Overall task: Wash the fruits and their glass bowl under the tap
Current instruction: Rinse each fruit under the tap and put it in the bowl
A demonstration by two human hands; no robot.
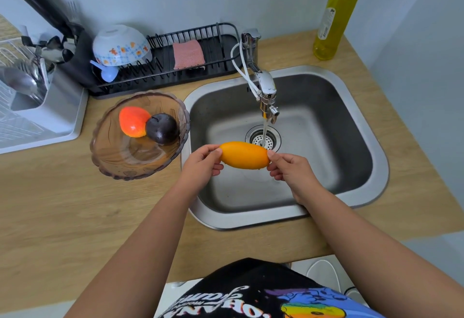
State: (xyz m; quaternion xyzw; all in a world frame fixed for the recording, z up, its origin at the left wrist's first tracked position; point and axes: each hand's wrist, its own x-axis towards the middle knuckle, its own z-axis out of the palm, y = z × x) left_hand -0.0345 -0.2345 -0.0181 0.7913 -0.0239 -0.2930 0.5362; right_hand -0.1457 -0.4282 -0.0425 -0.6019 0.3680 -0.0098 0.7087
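- Left hand (200, 164): fingers curled, pinching the left tip of the elongated yellow-orange fruit (244, 155).
- Right hand (291, 170): fingertips pinching the right tip, same fruit.
- Fruit held level over the stainless steel sink (351, 106), right end under the water stream from the chrome tap (266, 86) (stream runs down to the drain strainer (269, 139)).
- Brown tinted scalloped glass bowl (120, 162) on the wooden countertop (75, 217), just left of the sink; holds a red-orange fruit (133, 121) touching a dark purple round fruit (162, 128).
- Behind: black dish rack (216, 48) with pink sponge cloth (188, 53) and overturned white patterned bowl (120, 45).
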